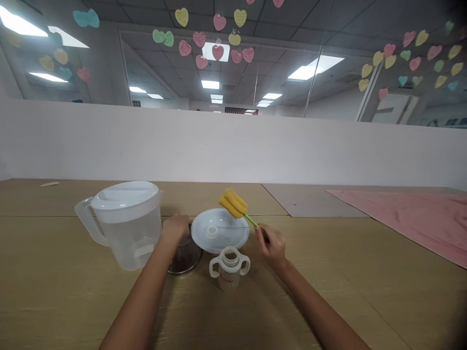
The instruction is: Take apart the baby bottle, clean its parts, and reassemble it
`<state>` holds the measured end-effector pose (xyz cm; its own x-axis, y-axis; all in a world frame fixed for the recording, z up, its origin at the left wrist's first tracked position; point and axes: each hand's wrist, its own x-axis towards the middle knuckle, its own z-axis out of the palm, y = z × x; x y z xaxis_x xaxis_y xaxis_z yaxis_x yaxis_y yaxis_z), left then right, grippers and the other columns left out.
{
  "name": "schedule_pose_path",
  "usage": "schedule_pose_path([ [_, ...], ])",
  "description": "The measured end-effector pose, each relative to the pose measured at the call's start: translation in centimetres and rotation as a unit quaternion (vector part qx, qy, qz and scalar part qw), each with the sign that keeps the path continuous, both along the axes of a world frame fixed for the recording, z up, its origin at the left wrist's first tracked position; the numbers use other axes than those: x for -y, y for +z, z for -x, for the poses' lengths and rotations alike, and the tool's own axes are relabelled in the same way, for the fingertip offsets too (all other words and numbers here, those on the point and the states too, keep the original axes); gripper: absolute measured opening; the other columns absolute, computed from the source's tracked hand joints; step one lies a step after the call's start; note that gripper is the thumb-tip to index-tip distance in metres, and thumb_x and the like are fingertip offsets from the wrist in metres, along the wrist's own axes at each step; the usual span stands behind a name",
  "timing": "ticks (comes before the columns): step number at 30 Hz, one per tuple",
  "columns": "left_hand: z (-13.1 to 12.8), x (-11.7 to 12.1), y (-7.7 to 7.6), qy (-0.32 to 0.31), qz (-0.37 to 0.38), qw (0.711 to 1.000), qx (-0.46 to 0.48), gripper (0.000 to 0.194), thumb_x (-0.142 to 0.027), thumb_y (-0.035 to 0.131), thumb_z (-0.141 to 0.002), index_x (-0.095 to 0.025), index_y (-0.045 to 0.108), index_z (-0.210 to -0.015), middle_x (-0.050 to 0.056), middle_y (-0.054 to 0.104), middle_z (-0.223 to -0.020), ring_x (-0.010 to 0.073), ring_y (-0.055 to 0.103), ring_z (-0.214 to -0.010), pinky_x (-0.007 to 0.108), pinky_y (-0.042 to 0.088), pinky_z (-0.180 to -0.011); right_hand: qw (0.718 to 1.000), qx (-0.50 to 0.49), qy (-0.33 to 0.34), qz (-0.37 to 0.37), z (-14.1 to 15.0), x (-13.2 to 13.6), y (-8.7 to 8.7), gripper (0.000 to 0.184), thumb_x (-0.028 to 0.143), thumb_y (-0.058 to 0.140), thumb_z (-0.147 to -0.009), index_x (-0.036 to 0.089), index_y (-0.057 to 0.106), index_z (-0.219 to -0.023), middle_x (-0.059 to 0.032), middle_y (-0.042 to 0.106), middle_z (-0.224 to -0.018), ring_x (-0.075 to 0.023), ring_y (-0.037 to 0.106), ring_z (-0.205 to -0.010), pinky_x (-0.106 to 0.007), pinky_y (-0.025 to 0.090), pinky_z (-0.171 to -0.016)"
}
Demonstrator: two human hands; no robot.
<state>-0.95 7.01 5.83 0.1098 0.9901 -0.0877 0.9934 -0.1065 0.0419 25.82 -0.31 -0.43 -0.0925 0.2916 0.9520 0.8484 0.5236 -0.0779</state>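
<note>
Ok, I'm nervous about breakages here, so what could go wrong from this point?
The glass container under the left hand sits near the plastic pitcher; a slip might knock them together. The sponge brush in the right hand could catch the two-handled bottle, which might tip.

The right hand (272, 245) grips the green handle of a sponge brush (232, 203), its yellow head raised over a white lid (220, 231). The left hand (176, 227) sits on top of a clear dome (186, 257) with a dark rim, just beside the lid at 9 o'clock. A two-handled bottle (229, 268) stands at the lid's 6 o'clock, nearly touching it. A lidded plastic pitcher (127, 226) stands at the dome's 10 o'clock, its handle pointing away from the bottle. All of these stand on a tan table (65, 301). A pink cloth (408, 218) lies on it toward 2 o'clock, below a white wall (233, 146).
</note>
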Motion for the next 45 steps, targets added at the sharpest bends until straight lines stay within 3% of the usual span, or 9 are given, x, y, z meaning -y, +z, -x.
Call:
schedule_pose_path([
  [3, -0.9, 0.6, 0.6, -0.028, -0.043, 0.999, -0.009, 0.042, -0.016, 0.060, -0.065, -0.012, 0.059, -0.107, 0.023, 0.056, -0.113, 0.0333, 0.057, -0.099, 0.041, 0.047, -0.075, 1.000, 0.001, -0.003, 0.003, 0.0, -0.1, -0.1, 0.016, 0.020, 0.047, -0.084, 0.014, 0.059, -0.076, 0.0010, 0.053, -0.051, -0.0078, 0.043, -0.043, -0.021, 0.035, -0.047],
  [6, -2.8, 1.4, 1.2, -0.109, -0.072, 0.991, 0.006, 0.039, -0.013, 0.048, -0.076, -0.016, 0.054, -0.115, 0.016, 0.054, -0.119, 0.0259, 0.054, -0.106, 0.038, 0.043, -0.087, 1.000, 0.000, 0.002, 0.014, 0.0, -0.1, -0.1, 0.016, 0.020, 0.046, -0.085, 0.014, 0.059, -0.078, 0.0004, 0.054, -0.052, -0.0079, 0.044, -0.043, -0.021, 0.035, -0.047],
  [10, -5.5, 1.8, 0.0, -0.197, -0.068, 0.978, 0.019, 0.035, -0.013, 0.046, -0.078, -0.021, 0.057, -0.111, 0.009, 0.059, -0.115, 0.0196, 0.053, -0.109, 0.029, 0.037, -0.093, 1.000, 0.007, 0.001, 0.017, 0.0, 0.0, 0.1, 0.018, 0.020, 0.045, -0.085, 0.015, 0.060, -0.076, 0.0006, 0.053, -0.051, -0.0078, 0.044, -0.043, -0.021, 0.034, -0.047],
  [17, -5.9, 0.8, -2.7, -0.183, -0.042, 0.982, 0.011, 0.031, -0.008, 0.046, -0.072, -0.012, 0.061, -0.099, 0.016, 0.065, -0.098, 0.0251, 0.061, -0.090, 0.033, 0.046, -0.075, 1.000, 0.010, -0.003, 0.023, 0.0, -0.1, 0.1, 0.021, 0.021, 0.044, -0.086, 0.015, 0.060, -0.073, 0.0013, 0.051, -0.049, -0.0076, 0.044, -0.042, -0.020, 0.033, -0.047],
  [23, -5.2, 0.7, -1.7, -0.200, -0.026, 0.979, 0.019, 0.054, -0.011, 0.055, -0.067, -0.023, 0.050, -0.120, 0.010, 0.058, -0.118, 0.0227, 0.055, -0.107, 0.030, 0.042, -0.087, 0.999, 0.006, -0.025, 0.043, -0.1, -0.2, -0.2, 0.023, 0.023, 0.043, -0.087, 0.014, 0.060, -0.073, 0.0038, 0.044, -0.045, -0.0069, 0.040, -0.040, -0.020, 0.031, -0.047],
  [27, -5.5, 0.9, -1.9, -0.207, 0.014, 0.978, 0.014, 0.046, -0.013, 0.061, -0.061, -0.023, 0.062, -0.105, 0.010, 0.064, -0.108, 0.0260, 0.060, -0.097, 0.032, 0.046, -0.079, 0.998, 0.010, -0.022, 0.051, -0.1, -0.2, -0.3, 0.023, 0.022, 0.043, -0.087, 0.015, 0.060, -0.072, 0.0040, 0.043, -0.045, -0.0072, 0.039, -0.040, -0.020, 0.031, -0.047],
  [33, -6.0, 1.4, -1.8, -0.214, -0.003, 0.977, 0.027, 0.046, -0.012, 0.060, -0.059, -0.017, 0.062, -0.106, 0.016, 0.065, -0.104, 0.0315, 0.060, -0.094, 0.038, 0.045, -0.078, 0.998, 0.013, -0.017, 0.054, -0.1, -0.2, -0.2, 0.024, 0.023, 0.043, -0.086, 0.015, 0.060, -0.072, 0.0038, 0.044, -0.045, -0.0073, 0.040, -0.041, -0.020, 0.030, -0.047],
  [38, -7.2, 2.3, -1.2, -0.274, -0.025, 0.956, 0.104, 0.040, -0.020, 0.060, -0.065, -0.025, 0.063, -0.106, 0.005, 0.065, -0.106, 0.0248, 0.058, -0.098, 0.030, 0.043, -0.082, 0.998, 0.003, -0.020, 0.062, -0.1, -0.2, -0.3, 0.023, 0.023, 0.043, -0.086, 0.015, 0.060, -0.073, 0.0033, 0.046, -0.046, -0.0076, 0.041, -0.041, -0.020, 0.031, -0.048],
  [45, -7.6, 2.5, -0.9, -0.275, -0.034, 0.942, 0.190, 0.019, -0.017, 0.057, -0.066, -0.019, 0.068, -0.081, 0.004, 0.068, -0.075, 0.0216, 0.062, -0.073, 0.027, 0.044, -0.064, 0.995, -0.041, -0.020, 0.086, -0.1, -0.3, -0.4, 0.024, 0.026, 0.043, -0.086, 0.016, 0.060, -0.072, 0.0033, 0.046, -0.046, -0.0077, 0.039, -0.040, -0.021, 0.030, -0.046],
])
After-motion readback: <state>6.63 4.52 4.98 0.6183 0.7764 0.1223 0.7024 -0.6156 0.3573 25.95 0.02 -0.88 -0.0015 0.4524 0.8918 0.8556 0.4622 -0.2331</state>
